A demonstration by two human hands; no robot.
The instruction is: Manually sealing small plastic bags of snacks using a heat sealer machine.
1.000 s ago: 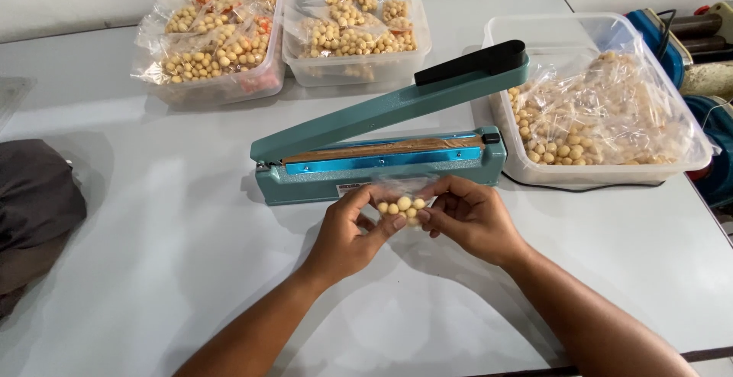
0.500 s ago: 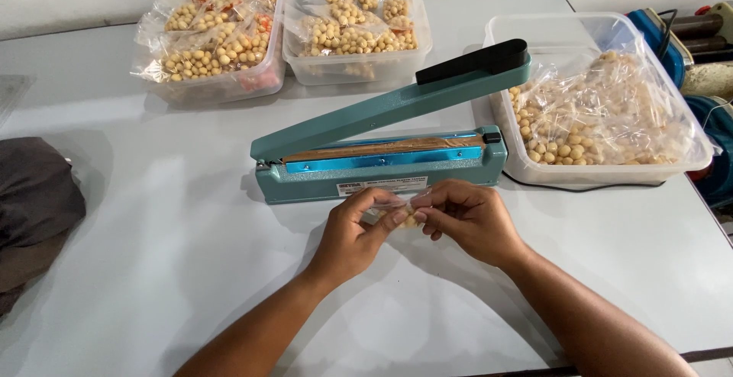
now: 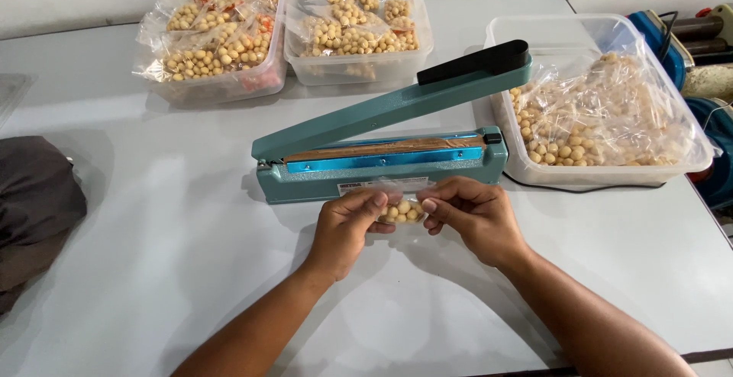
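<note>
A small clear plastic bag of round tan nuts is pinched between my left hand and my right hand, each gripping one side of its open top. The bag hangs just in front of a teal heat sealer, whose black-handled arm is raised. The bag's top edge is close to the sealer's front lip.
A white table carries everything. Two clear tubs of filled nut bags stand at the back. A large clear tub of loose nuts in plastic sits at the right. Dark cloth lies at the left edge.
Both hands have stayed in front of the sealer, shifting their grip on the bag; the nuts were briefly covered by fingers and show again between the thumbs.
</note>
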